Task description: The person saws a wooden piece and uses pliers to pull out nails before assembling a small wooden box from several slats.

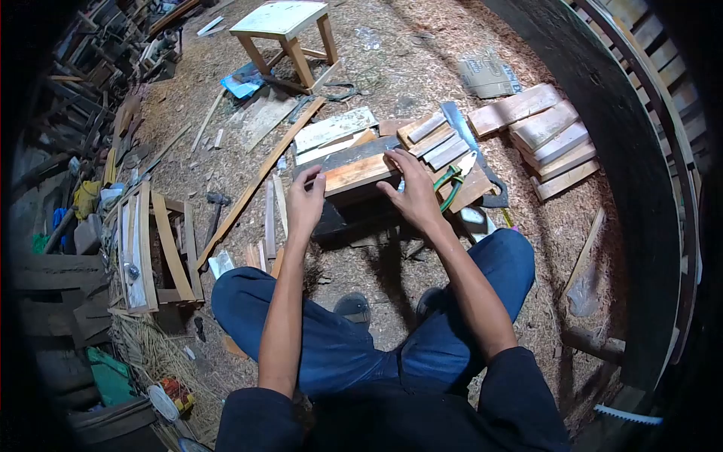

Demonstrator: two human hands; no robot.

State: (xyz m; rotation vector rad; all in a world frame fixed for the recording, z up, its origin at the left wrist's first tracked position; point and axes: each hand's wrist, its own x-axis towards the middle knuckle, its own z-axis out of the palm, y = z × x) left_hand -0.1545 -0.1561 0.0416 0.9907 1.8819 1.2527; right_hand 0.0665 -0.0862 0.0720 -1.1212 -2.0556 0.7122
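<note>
A short wooden board (pixel 360 174) lies across a dark block (pixel 354 215) in front of my knees. My left hand (pixel 306 200) is at the board's left end, its fingers curled against the edge. At the right end, my right hand (pixel 413 188) has its thumb and fingers round the board's end. Just right of that hand, green-handled pliers (pixel 454 179) rest on wood pieces. Small wooden blocks (pixel 437 141) lie behind them, beside a hand saw (pixel 468 135).
A small white-topped table (pixel 280 19) stands at the back. Stacked planks (pixel 553 135) lie to the right. On the left are a long wooden strip (pixel 260 183), a hammer (pixel 217 203) and a slatted wooden frame (pixel 154 248). Shavings cover the ground.
</note>
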